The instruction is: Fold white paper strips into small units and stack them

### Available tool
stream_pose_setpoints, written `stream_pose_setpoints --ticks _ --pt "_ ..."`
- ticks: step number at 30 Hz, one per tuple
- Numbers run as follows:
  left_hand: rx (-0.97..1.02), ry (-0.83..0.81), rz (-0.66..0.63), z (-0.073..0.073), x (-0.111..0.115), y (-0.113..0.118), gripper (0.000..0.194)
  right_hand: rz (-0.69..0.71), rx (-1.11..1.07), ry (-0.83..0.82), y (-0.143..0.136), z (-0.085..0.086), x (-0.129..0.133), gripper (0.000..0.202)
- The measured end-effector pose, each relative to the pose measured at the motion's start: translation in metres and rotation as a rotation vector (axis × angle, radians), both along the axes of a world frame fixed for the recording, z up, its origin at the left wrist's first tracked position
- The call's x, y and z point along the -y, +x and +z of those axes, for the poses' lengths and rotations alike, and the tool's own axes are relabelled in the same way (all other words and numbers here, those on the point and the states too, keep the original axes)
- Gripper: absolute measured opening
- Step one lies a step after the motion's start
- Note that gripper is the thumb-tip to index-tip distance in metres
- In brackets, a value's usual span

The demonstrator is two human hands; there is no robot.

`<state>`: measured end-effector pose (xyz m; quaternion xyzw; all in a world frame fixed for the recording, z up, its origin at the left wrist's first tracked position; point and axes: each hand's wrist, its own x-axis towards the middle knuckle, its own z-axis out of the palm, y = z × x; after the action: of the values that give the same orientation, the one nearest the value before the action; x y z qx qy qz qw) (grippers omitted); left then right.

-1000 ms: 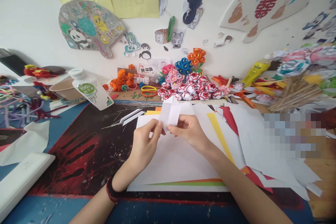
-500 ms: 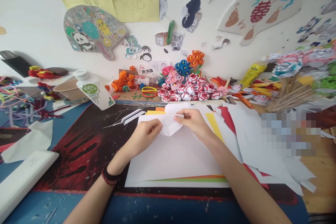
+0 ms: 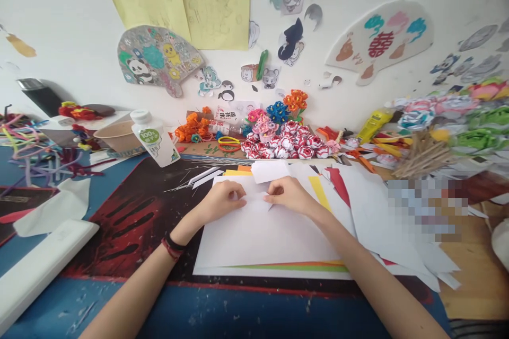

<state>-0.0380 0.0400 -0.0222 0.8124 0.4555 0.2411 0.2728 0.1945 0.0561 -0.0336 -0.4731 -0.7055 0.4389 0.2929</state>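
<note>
Both hands are over a large white sheet [image 3: 262, 238] lying on coloured sheets. Between them is a small piece of white paper [image 3: 255, 199], hard to tell apart from the sheet below. My left hand [image 3: 222, 199] pinches its left side between thumb and fingers. My right hand [image 3: 289, 196] grips the right side in the same way, with a small dark shadow under the thumb. Just beyond the fingers lies a small stack of white paper [image 3: 271, 171]. Yellow paper [image 3: 237, 172] shows at the far edge of the large sheet.
Red-and-white paper flowers [image 3: 292, 140] are heaped at the back by the wall. A white glue bottle [image 3: 156, 137] stands back left, near thin wires and white strips [image 3: 204, 176]. Loose white sheets [image 3: 392, 222] cover the right side. A long white case [image 3: 47, 270] lies left.
Both hands have come slightly nearer with the small paper, which was raised and angled and now appears flatter and lower. The small white stack behind is more exposed. The view has shifted.
</note>
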Motion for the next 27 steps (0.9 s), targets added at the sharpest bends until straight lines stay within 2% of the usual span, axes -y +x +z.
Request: stream_pose_setpoints --ticks 3,10,18,23,27 --pt "-0.022 0.014 -0.006 -0.004 -0.004 -0.001 0.008 0.064 0.14 0.071 0.003 -0.004 0.001 0.021" --pt "-0.023 0.036 0.033 -0.015 -0.009 0.002 0.011 -0.014 0.186 0.2 0.003 -0.009 0.005 0.016" --pt "-0.042 0.05 0.097 -0.022 -0.008 0.004 0.011 -0.006 0.152 0.125 0.005 -0.009 0.002 0.012" --pt "-0.06 0.026 0.098 -0.021 -0.009 0.005 0.01 0.021 0.138 0.045 0.009 -0.008 0.0 0.02" --pt "-0.071 -0.007 0.107 -0.02 -0.009 0.005 0.011 -0.014 0.165 0.043 0.007 -0.005 0.002 0.023"
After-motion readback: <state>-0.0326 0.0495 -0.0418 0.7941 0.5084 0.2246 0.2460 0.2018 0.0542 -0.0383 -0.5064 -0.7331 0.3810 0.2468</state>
